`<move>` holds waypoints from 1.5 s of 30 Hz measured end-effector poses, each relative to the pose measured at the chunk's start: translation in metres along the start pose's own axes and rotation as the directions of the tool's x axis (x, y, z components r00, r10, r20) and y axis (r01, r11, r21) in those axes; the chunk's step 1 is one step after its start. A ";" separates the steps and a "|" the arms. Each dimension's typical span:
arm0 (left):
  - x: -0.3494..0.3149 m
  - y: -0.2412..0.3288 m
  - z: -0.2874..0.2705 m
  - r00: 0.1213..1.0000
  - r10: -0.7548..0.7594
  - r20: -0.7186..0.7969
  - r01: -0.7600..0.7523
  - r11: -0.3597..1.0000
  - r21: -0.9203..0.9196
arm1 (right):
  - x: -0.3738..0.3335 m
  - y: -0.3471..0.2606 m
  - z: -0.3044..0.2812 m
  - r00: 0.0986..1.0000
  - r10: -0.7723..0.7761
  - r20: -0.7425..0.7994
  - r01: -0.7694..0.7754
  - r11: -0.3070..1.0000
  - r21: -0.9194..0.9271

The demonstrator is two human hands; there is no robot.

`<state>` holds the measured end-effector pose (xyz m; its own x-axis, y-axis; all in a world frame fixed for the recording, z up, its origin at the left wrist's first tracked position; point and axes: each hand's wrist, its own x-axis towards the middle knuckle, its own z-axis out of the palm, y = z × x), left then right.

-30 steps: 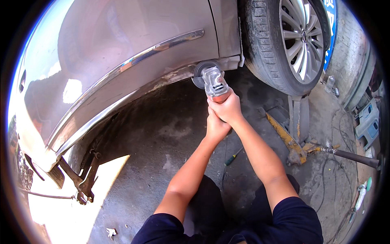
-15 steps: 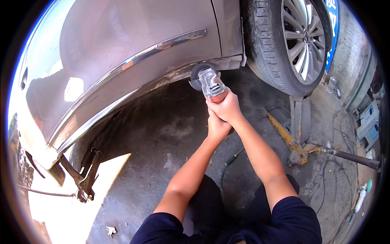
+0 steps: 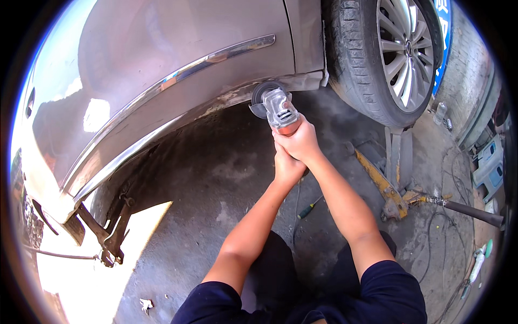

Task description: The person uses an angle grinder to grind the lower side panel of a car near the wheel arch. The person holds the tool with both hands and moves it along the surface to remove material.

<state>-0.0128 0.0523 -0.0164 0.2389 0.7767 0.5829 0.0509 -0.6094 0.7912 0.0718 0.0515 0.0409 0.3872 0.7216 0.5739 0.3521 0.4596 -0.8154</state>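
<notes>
Both my hands are wrapped round one angle grinder (image 3: 281, 110), with a grey metal gear head and an orange-red body. My right hand (image 3: 298, 141) grips it just behind the head. Lower and to the left, my left hand (image 3: 287, 163) closes round the rear of the body, pressed against the right. The grinder's dark disc (image 3: 260, 93) with its guard is at the scuffed lower sill (image 3: 229, 99) of a brownish-grey car (image 3: 216, 75), close to the front wheel; whether it touches cannot be made out. A cable runs down from the grinder.
Right of my arms, a yellow floor jack (image 3: 380, 175) with a long dark handle (image 3: 475, 211) stands under the car wheel (image 3: 359, 65). A scissor jack (image 3: 112, 237) props the car at left. A screwdriver (image 3: 308, 209), cables and a white-green power tool (image 3: 478, 262) lie on the floor.
The grinder and both hands have shifted very slightly left along the sill. My grip is the same.
</notes>
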 end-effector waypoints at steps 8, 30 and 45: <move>0.000 0.005 -0.005 0.998 -0.061 0.000 0.061 0.996 0.067 | -0.001 -0.002 0.002 1.000 -0.011 -0.003 0.011 1.000 0.022; -0.002 0.006 -0.014 0.998 -0.057 -0.008 0.057 0.997 0.059 | -0.006 0.004 0.008 0.999 0.038 -0.038 -0.033 0.991 0.128; 0.002 -0.004 -0.010 1.000 -0.030 -0.002 0.030 0.997 0.064 | -0.002 0.005 0.009 1.000 0.022 -0.015 -0.019 0.984 0.180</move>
<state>-0.0220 0.0574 -0.0165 0.2352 0.7948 0.5594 0.1201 -0.5949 0.7948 0.0652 0.0568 0.0348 0.4072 0.7238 0.5570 0.1857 0.5315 -0.8265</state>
